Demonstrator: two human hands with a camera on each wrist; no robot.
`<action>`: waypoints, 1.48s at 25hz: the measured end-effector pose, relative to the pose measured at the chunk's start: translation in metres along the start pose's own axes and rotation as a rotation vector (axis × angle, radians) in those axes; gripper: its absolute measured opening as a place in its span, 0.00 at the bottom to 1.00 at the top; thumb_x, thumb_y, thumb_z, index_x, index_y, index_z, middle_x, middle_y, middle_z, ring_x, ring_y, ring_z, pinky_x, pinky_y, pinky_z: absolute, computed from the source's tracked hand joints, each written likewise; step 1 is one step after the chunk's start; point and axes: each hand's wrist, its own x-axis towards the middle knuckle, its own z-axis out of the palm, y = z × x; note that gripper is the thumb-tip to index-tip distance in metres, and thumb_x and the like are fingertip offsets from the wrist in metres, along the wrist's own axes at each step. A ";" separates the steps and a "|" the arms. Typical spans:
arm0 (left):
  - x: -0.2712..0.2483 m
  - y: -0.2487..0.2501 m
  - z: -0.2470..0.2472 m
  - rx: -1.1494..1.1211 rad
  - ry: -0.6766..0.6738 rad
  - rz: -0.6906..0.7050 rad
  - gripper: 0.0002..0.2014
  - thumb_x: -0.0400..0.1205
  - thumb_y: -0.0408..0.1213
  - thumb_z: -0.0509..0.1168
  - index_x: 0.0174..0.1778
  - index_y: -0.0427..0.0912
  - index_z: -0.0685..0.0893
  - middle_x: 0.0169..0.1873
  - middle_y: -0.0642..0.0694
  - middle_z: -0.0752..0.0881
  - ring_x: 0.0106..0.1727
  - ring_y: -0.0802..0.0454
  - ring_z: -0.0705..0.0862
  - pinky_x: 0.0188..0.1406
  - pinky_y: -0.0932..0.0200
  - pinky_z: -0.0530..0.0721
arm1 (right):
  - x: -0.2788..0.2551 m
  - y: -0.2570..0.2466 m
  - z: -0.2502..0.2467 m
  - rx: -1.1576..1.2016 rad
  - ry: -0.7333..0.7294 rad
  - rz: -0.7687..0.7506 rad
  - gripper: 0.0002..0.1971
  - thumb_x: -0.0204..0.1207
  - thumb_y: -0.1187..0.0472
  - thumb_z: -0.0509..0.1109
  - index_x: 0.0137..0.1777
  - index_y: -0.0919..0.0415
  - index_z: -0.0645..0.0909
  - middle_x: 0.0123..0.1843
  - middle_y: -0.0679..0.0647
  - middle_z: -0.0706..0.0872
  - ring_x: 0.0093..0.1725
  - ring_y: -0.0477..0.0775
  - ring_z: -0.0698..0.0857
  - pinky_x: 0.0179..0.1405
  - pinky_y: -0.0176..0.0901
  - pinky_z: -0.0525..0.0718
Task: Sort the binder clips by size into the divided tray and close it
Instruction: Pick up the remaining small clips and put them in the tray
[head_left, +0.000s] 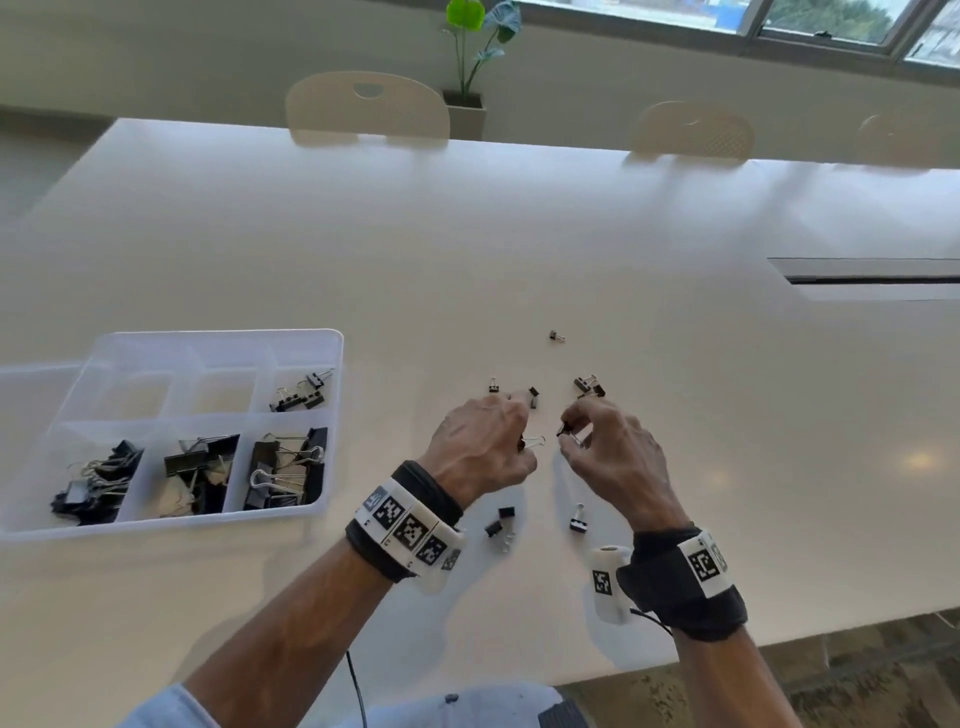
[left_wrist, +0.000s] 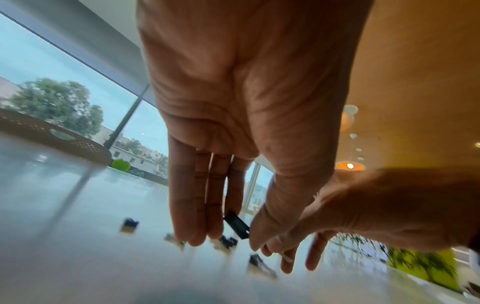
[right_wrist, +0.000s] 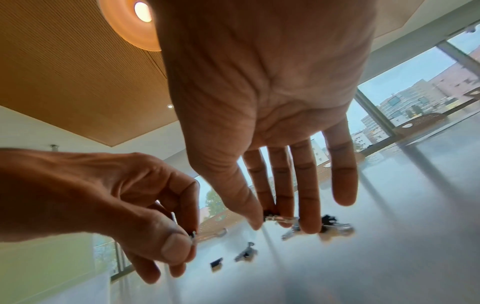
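Mid-table (head_left: 467, 234) | left hand (head_left: 480, 447), right hand (head_left: 613, 452) each pinch small clip (head_left: 532, 442)

I'm getting bright daylight from the windows (head_left: 779, 21) at twelve o'clock, glaring off the table (head_left: 467, 234); both wrist views are smearing with motion blur and bending at the edges.

Small black binder clip (head_left: 531, 442) mostly hidden in left hand (head_left: 480, 447), loose clips on white bench (left_wrist: 78, 257) blurred in wrist views, clear divided plastic tray (head_left: 332, 415) cut off at left edge.
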 end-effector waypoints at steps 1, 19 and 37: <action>-0.008 -0.011 -0.013 -0.005 0.019 -0.037 0.12 0.78 0.46 0.68 0.48 0.46 0.74 0.42 0.49 0.83 0.38 0.45 0.83 0.35 0.54 0.79 | 0.004 -0.018 0.001 0.005 0.005 -0.053 0.10 0.80 0.50 0.75 0.60 0.43 0.86 0.58 0.39 0.89 0.50 0.48 0.91 0.49 0.49 0.88; -0.080 -0.185 -0.097 0.197 0.064 -0.735 0.18 0.85 0.53 0.69 0.67 0.47 0.86 0.65 0.44 0.80 0.72 0.43 0.76 0.64 0.44 0.81 | 0.073 -0.262 0.091 0.001 -0.092 -0.560 0.15 0.81 0.57 0.73 0.67 0.51 0.87 0.60 0.47 0.93 0.60 0.56 0.91 0.52 0.49 0.86; 0.005 -0.048 -0.039 0.037 0.002 -0.253 0.19 0.87 0.58 0.63 0.67 0.52 0.84 0.68 0.49 0.84 0.69 0.45 0.82 0.60 0.48 0.80 | 0.022 -0.028 0.011 0.218 0.070 -0.013 0.06 0.82 0.49 0.74 0.53 0.44 0.92 0.50 0.34 0.94 0.50 0.38 0.92 0.51 0.45 0.89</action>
